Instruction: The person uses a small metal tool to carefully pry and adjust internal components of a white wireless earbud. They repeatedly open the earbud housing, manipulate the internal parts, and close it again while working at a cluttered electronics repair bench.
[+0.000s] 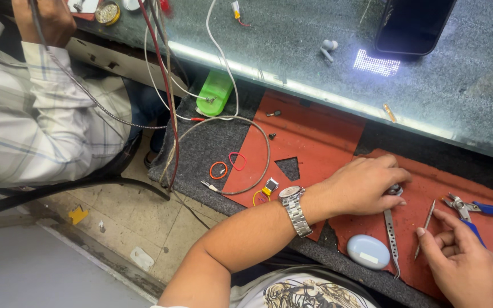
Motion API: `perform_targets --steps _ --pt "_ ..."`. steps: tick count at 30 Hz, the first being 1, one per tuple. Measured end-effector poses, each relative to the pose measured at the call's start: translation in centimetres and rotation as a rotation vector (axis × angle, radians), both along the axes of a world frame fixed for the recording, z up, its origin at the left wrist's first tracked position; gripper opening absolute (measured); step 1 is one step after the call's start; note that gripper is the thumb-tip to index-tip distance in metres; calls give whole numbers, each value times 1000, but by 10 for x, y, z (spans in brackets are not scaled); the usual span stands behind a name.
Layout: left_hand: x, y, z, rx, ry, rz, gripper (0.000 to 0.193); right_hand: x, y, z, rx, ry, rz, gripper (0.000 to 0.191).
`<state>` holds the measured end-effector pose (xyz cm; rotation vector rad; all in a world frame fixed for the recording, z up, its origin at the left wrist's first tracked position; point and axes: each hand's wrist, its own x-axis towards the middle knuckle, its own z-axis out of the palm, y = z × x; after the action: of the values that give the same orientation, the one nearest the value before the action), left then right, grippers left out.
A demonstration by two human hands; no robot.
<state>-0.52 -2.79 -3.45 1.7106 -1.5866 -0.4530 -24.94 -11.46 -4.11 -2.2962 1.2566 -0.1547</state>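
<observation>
My left hand [366,185], with a metal watch on its wrist, rests on a red mat [315,131] and pinches a small round dark-and-silver part [395,190] between thumb and fingertips. My right hand [463,265] lies at the lower right with its fingers loosely curled. Its index fingertip touches a thin metal probe [428,219] that lies on the mat. Steel tweezers [392,239] lie between the two hands, and a pale blue oval earbud case [368,251] sits just left of them.
Blue-handled pliers [477,209] lie at the far right. Wires, small red rings [228,165] and a green holder [215,91] are on the grey felt. A phone [412,25] and a white earbud [329,48] sit on the glass counter. A seated person in a striped shirt [35,120] is at the left.
</observation>
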Motion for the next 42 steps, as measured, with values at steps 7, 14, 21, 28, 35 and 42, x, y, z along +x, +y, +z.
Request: perform_targets --steps 7,14,21,28,35,42 --pt "4 3 3 -16 40 32 45 5 3 9 1 -34 2 51" --pt "23 8 26 -54 33 93 33 8 10 22 43 -84 -1 49" --pt "69 85 56 11 6 209 13 12 10 32 -10 6 38 49" --pt "76 166 79 306 -62 257 21 15 15 38 -44 -4 53 47" --pt "60 173 78 310 -35 339 34 12 21 43 24 -141 19 39" --pt "56 170 83 262 -123 375 35 -20 29 42 -23 -572 -115 13"
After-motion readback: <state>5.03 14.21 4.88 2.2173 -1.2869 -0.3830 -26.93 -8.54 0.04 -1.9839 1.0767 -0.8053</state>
